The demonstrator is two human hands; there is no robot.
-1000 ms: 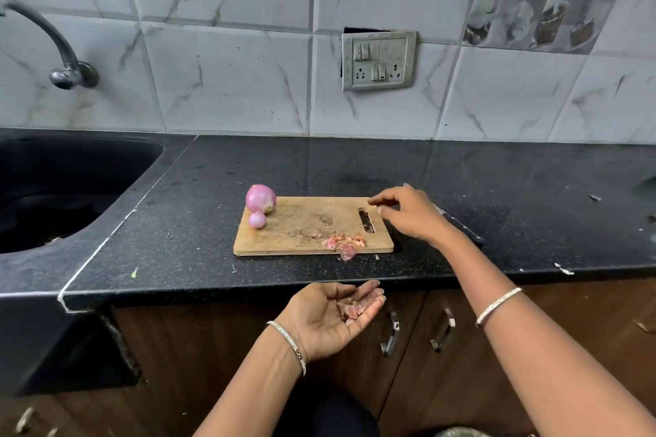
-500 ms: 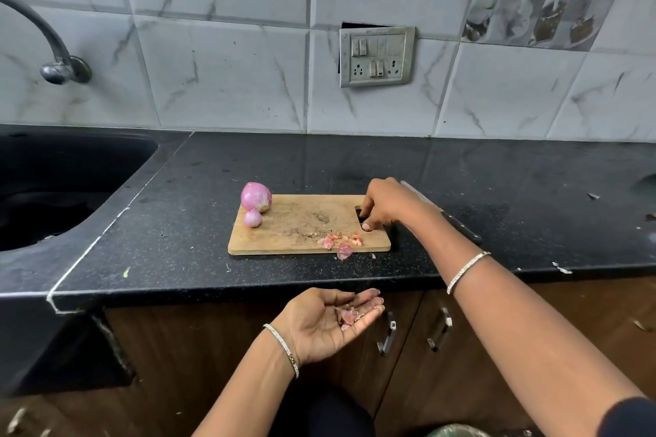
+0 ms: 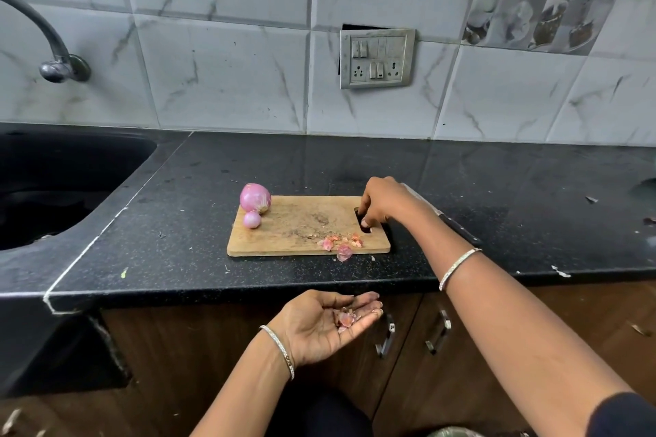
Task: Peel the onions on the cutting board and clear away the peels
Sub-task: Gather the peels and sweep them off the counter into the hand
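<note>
Right hand grip: fingers curled down into the handle slot at the right end of the cutting board. It reads as clamped on the board's end, though the thumb is hidden. Left hand grip is apart, palm up below the counter edge, cupping a small heap of collected peels.

Risks, my read:
- If the board gets tipped or dragged toward the cupped palm, the two onions at its far-left corner can roll. They're round and sit loose, and the sink is on that side.
- Loose peels sit near the front-right edge, and one stray flake is off the board, on the counter just beside it. They look thin and light, so a quick tilt would scatter them past the palm to the floor.
- The palm is shallow — any jolt spills what's in it.
- Knife lies on the counter just behind the right forearm. A backward sweep of the arm could knock it.

Task things:
- Large onion: pink-purple and glossy. Looks peeled apart from a pale rooty patch low on its right side, but I can't be sure.
- Small onion: just in front of it, smooth and pink, looks peeled. Whether the two are touching or a hair apart, I can't tell.
- Board: light wood, scuffed, with crumbs mid-surface.
</note>
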